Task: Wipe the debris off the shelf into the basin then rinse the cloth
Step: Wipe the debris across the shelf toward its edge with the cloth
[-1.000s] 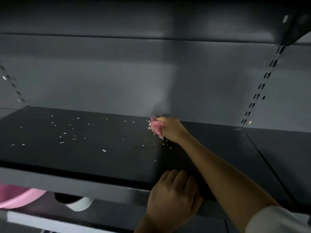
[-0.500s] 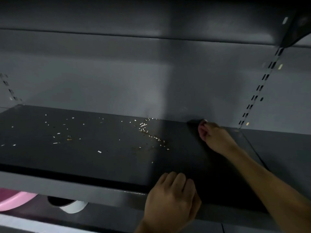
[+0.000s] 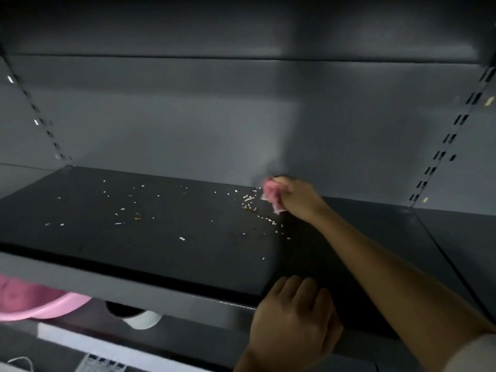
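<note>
Dark shelf (image 3: 161,251) and grey back panel (image 3: 241,116) fill frame. We see debris (image 3: 249,200) scattered left and centre, densest right of centre. Right hand (image 3: 299,201) at shelf back, fingers curled tight round pink cloth (image 3: 270,195); cloth touches dense patch. Left hand (image 3: 292,322) lower right, fingers curled over shelf front edge. Pink basin (image 3: 40,308) lower left, below shelf.

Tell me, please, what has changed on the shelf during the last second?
The right hand, gripping the pink cloth, swept right along the back of the shelf, then came back left to the debris. The left hand kept holding the front edge; debris farther left did not move.
</note>
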`<state>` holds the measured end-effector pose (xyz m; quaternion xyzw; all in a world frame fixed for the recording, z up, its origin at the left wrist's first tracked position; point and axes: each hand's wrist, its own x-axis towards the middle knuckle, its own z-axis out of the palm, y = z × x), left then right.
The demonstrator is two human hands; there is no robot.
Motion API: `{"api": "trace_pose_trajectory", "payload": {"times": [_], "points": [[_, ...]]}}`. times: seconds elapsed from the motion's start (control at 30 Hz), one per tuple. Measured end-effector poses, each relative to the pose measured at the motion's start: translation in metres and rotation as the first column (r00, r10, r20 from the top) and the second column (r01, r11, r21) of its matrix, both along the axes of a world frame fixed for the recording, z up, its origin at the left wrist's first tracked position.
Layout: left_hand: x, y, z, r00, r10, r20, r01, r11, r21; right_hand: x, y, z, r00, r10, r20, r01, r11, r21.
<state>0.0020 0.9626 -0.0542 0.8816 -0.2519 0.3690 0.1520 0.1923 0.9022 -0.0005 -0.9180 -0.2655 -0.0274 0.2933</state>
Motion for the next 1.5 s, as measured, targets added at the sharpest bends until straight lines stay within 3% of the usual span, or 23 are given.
{"api": "trace_pose_trajectory", "payload": {"times": [0.07, 0.13, 0.23, 0.3, 0.4, 0.5, 0.6, 0.67, 0.73, 0.83, 1.03, 1.23, 1.37, 1.5], "points": [[0.001, -0.001, 0.000, 1.000, 0.007, 0.010, -0.007, 1.000, -0.014, -0.010, -0.035, 0.005, 0.997, -0.066, -0.043, 0.072, 0.983, 0.170], [0.001, -0.003, 0.000, 1.000, 0.024, 0.019, -0.024, 1.000, -0.016, -0.026, -0.077, 0.010, 0.985, -0.071, -0.156, 0.099, 0.979, 0.178], [0.000, -0.004, 0.000, 0.999, 0.038, 0.019, -0.038, 0.999, -0.012, -0.054, -0.123, 0.004, 0.975, -0.108, -0.196, 0.096, 0.993, -0.071], [0.000, -0.005, 0.000, 0.999, 0.039, 0.012, -0.039, 0.999, -0.009, -0.075, -0.128, -0.009, 0.987, -0.148, -0.063, 0.133, 0.972, -0.195], [-0.001, -0.005, 0.000, 0.999, 0.039, -0.012, -0.039, 0.999, -0.007, -0.083, -0.100, -0.023, 0.996, -0.017, 0.092, 0.029, 0.990, -0.136], [-0.003, -0.005, 0.002, 0.998, 0.043, -0.044, -0.044, 0.999, -0.014, -0.070, -0.043, -0.028, 0.987, 0.152, 0.057, -0.144, 0.982, -0.123], [-0.004, -0.003, 0.003, 0.998, 0.022, -0.067, -0.023, 1.000, -0.008, -0.061, 0.008, -0.033, 0.980, 0.198, -0.003, -0.197, 0.970, -0.141], [-0.007, -0.002, 0.004, 0.996, -0.006, -0.087, 0.005, 1.000, -0.016, -0.067, 0.026, -0.024, 0.966, 0.252, -0.058, -0.252, 0.968, 0.006], [-0.009, 0.001, 0.006, 0.994, -0.039, -0.104, 0.035, 0.998, -0.046, -0.075, 0.023, -0.014, 0.973, 0.224, -0.054, -0.206, 0.952, 0.228], [-0.018, 0.018, 0.009, 0.989, -0.091, -0.117, 0.081, 0.993, -0.084, -0.084, -0.016, -0.006, 0.990, 0.086, 0.111, -0.114, 0.954, 0.277], [-0.030, 0.077, 0.001, 0.983, 0.123, -0.140, -0.145, 0.976, -0.162, -0.139, -0.107, -0.012, 0.884, 0.468, 0.006, -0.465, 0.876, 0.128], [-0.027, 0.073, -0.008, 0.971, 0.181, -0.158, -0.223, 0.922, -0.317, -0.128, -0.050, -0.016, 0.783, 0.621, 0.006, -0.621, 0.782, 0.047], [-0.030, 0.077, -0.007, 0.975, 0.154, -0.161, -0.199, 0.924, -0.325, -0.103, 0.006, -0.018, 0.744, 0.662, 0.098, -0.667, 0.744, 0.036], [-0.031, 0.076, -0.002, 0.975, 0.129, -0.181, -0.188, 0.913, -0.362, -0.069, 0.034, -0.012, 0.799, 0.582, 0.151, -0.593, 0.804, 0.039]]}}
